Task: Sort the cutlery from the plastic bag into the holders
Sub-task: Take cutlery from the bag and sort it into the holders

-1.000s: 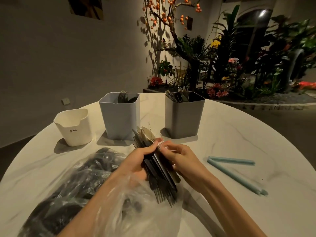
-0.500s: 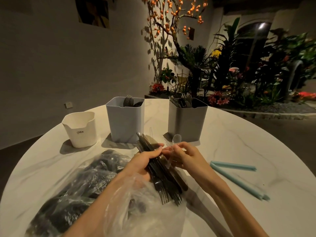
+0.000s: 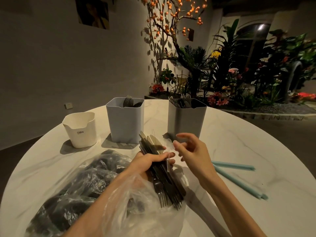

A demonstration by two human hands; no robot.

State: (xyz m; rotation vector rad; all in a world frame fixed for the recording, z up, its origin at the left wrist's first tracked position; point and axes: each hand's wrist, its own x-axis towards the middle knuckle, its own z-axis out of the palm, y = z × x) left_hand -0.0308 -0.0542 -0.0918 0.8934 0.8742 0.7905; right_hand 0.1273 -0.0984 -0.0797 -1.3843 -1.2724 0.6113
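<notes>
right hand came off the bundle, fingers loosely spread, holding nothing i can see; left hand grips it, long axis toward the holders.

Your right hand no longer pinches at the bundle of cutlery; it has lifted off to the right, fingers loosely spread and blurred. A clear plastic piece now stands against your left hand, which grips the bundle alone. Your view has tilted up, so everything sits lower in frame.
</notes>
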